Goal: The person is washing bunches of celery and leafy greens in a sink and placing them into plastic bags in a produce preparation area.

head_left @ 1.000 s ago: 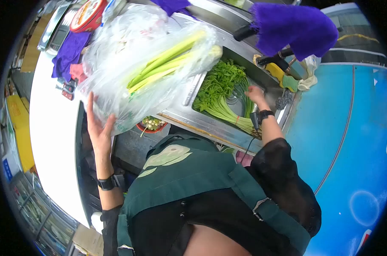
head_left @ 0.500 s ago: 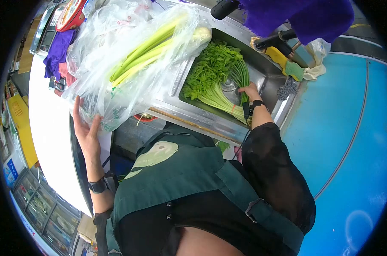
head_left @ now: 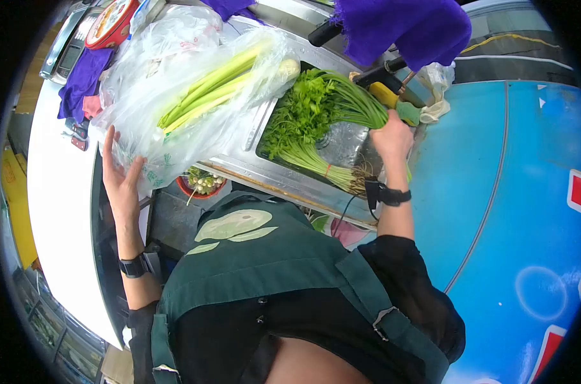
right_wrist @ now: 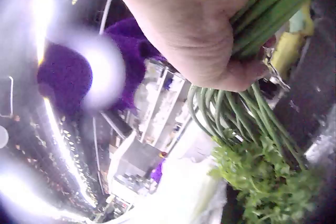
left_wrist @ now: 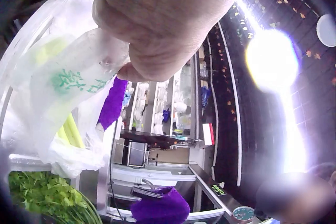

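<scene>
My right hand grips a bunch of long thin green stems near their ends at the sink's right side. In the right wrist view the fingers wrap round these stems, and several others bend below the palm. A leafy celery bunch lies in the metal sink, its pale stalks tied with a red band and roots at the near end. At the left, my left hand touches a transparent plastic bag with thumb and index finger spread straight. Thick pale-green stalks lie on that bag.
Purple cloths hang over the faucet. A yellow-green sponge sits at the sink's right rim, beside a blue surface. Below the counter edge stands a red basin of white bulbs. A scale stands far left.
My right hand has moved within the sink, taken hold of the green stems and drawn their ends up and right, swinging the bunch. The left hand stays at the bag. The head view has shifted.
</scene>
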`<control>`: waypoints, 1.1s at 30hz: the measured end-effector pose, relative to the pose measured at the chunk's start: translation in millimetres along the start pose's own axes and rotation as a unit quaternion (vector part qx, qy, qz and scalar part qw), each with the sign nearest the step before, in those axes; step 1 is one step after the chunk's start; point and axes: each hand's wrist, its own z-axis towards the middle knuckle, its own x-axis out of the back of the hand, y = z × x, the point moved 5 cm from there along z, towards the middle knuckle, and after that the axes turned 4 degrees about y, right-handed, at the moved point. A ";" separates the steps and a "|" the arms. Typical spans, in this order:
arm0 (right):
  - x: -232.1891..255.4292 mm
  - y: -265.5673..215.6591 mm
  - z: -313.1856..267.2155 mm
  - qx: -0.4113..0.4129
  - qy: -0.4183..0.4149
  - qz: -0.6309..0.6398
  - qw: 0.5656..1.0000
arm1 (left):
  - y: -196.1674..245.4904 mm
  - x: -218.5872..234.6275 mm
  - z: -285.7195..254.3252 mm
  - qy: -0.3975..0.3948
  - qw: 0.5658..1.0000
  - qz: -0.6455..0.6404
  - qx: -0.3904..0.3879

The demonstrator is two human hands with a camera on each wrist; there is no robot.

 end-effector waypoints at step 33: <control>170.5 -308.8 -73.3 0.495 0.008 -0.045 0.868 | 42.9 16.9 -6.2 -0.093 0.945 0.138 -0.281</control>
